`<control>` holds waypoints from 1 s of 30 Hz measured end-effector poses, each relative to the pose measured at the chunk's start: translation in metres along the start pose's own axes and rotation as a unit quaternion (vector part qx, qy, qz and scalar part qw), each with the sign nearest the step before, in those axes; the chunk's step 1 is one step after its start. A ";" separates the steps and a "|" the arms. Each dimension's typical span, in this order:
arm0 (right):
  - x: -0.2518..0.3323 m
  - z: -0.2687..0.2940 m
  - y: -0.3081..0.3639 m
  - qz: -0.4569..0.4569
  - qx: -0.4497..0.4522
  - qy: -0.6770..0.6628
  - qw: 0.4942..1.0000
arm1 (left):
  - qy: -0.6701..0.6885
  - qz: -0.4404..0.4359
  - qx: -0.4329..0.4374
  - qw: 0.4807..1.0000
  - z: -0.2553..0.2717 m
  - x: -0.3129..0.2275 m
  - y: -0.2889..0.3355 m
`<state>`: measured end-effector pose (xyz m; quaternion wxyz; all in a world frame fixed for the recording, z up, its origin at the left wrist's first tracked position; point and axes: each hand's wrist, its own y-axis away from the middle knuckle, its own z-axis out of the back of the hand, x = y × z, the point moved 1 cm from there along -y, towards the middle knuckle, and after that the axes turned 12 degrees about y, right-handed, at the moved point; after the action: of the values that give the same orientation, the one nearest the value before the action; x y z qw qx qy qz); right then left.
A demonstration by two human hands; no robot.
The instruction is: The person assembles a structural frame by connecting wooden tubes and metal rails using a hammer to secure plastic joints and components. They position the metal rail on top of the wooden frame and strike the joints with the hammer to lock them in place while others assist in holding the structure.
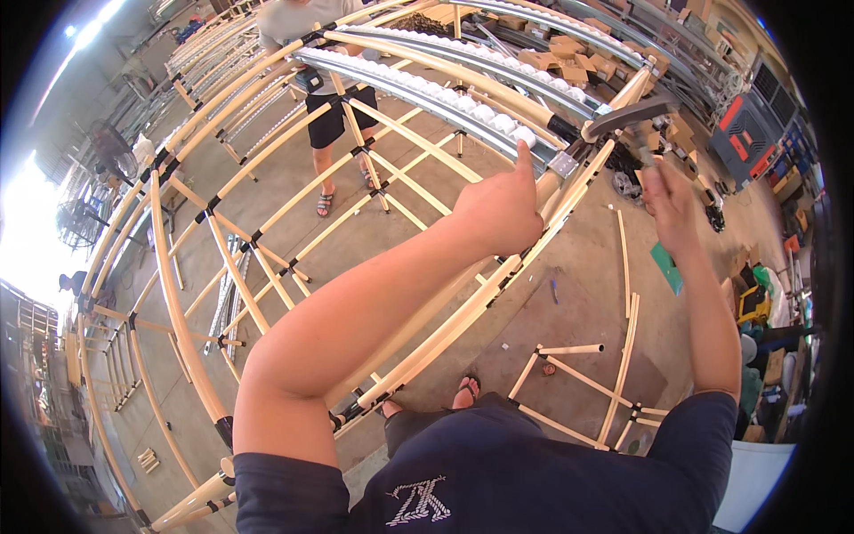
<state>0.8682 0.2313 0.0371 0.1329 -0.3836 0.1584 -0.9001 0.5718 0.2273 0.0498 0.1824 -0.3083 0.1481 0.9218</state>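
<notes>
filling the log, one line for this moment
left hand: index finger extended near white round rollers | right hand: grips dark curved-head hammer | nearby: tan tubular frame

I'm watching from afar as a grey-brown floor (578, 240) is spreading across the workshop. On my feed's left, white glare (27, 214) is washing out the edge, a fan (80, 222) is standing beside it, and a light (100, 24) is glowing above. Rightward, boxes (567, 47) are lying heaped beyond a grey-and-orange cabinet (745, 135).
</notes>
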 end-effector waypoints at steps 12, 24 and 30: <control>0.011 -0.009 0.024 0.026 0.053 0.120 0.991 | 0.006 0.005 -0.001 1.000 0.000 -0.004 0.003; -0.016 -0.083 0.127 -0.044 -0.038 -0.249 0.967 | -0.004 -0.001 -0.031 1.000 -0.003 -0.001 0.005; -0.049 -0.110 0.195 -0.112 -0.022 -0.339 0.934 | 0.023 0.000 -0.031 0.999 -0.005 -0.007 0.001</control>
<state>0.8427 0.0912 -0.1421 0.0689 -0.6837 0.0800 -0.7221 0.5790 0.2224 0.0507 0.1693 -0.3349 0.1239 0.9186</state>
